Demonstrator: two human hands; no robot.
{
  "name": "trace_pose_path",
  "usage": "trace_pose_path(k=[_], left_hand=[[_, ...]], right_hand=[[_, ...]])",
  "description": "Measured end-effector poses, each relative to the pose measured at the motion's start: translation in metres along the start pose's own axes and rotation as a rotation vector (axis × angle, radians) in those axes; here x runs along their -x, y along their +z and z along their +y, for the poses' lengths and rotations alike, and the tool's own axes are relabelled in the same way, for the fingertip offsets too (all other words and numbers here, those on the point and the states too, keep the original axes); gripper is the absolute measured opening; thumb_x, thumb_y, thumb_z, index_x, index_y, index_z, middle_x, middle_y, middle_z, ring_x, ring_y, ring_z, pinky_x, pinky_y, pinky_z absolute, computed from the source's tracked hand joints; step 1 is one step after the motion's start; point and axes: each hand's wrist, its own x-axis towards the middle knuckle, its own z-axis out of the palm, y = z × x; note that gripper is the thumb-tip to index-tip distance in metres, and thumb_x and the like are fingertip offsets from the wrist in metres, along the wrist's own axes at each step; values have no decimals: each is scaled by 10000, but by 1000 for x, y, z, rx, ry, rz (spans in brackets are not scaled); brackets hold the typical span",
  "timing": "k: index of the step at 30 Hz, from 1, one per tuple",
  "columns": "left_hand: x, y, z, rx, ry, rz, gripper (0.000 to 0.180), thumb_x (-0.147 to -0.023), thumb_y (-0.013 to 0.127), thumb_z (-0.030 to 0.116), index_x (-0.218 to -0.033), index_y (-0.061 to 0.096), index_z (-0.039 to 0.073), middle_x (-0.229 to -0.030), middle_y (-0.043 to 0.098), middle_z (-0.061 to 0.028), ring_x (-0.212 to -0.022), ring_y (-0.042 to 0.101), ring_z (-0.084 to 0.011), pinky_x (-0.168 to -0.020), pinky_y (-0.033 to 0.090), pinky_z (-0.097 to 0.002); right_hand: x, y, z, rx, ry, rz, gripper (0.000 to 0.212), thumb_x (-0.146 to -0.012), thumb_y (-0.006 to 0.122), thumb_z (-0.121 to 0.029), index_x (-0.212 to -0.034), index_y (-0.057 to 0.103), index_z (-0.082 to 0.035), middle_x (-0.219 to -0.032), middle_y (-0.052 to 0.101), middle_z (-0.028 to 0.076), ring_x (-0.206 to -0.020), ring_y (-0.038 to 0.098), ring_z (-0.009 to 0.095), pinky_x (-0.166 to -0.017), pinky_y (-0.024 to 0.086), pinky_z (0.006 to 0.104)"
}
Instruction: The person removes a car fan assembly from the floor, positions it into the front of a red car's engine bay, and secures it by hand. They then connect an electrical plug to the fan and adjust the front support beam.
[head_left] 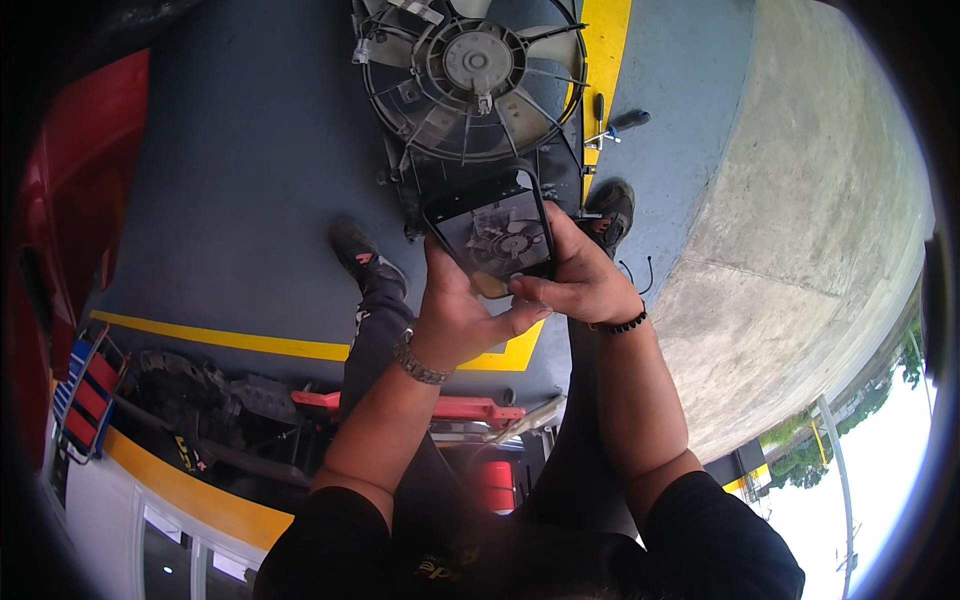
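Grasping a dark phone (495, 230) at the centre of the frame, with left hand (450, 310) and right hand (585, 270) both gripping it by the sides. Showing a fan on its screen. Blocking from view some of the dark mount below the real fan (480, 60), at the top. Flanked by dark shoes (365, 250), with dark-handled tools (630, 120) lying near the yellow line at upper right. Surrounded further out by red bodywork (85, 160) at upper left and a red bar (475, 408) below, partly hidden behind the left forearm. Lettered palely on the black shirt (540, 560), bottom centre.
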Motion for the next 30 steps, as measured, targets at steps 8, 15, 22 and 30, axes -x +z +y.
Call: trace_pose_path(k=[8, 15, 22, 30], left_hand=[[-1, 2, 1, 16, -49, 2, 1105, -724, 938, 83, -1515, 167, 54, -1437, 465, -146, -1323, 540, -241, -1107, 477, -400], [-3, 1, -1, 34, -17, -2, 1103, -725, 933, 70, -1519, 168, 61, -1442, 466, -148, -1335, 537, -245, -1106, 482, -400], [-2, 1, 0, 69, -39, -14, 1124, -731, 932, 72, -1537, 148, 69, -1459, 456, -148, -1352, 524, -250, -1113, 480, -411], [-12, -7, -16, 494, -189, 100, 1121, -799, 882, 464, -1619, 199, 123, -1575, 391, -118, -1450, 433, -292, -1210, 373, -478]], right_hand=[[0, -2, -1, 47, -16, -10, 796, -896, 580, 183, -1600, 278, -34, -1469, 506, 105, -1318, 553, 187, -1053, 548, 388], [-1, -3, 0, 27, -20, -2, 792, -899, 579, 181, -1599, 276, -34, -1443, 526, 103, -1320, 550, 182, -1055, 546, 387], [1, -4, 1, 12, 31, 0, 827, -893, 662, 132, -1602, 269, -35, -1463, 506, 107, -1330, 531, 187, -1087, 505, 386], [-15, 5, 14, 511, -187, 258, 860, -918, 804, -371, -1579, 362, -45, -1452, 474, 170, -1336, 503, 285, -1134, 426, 408]])
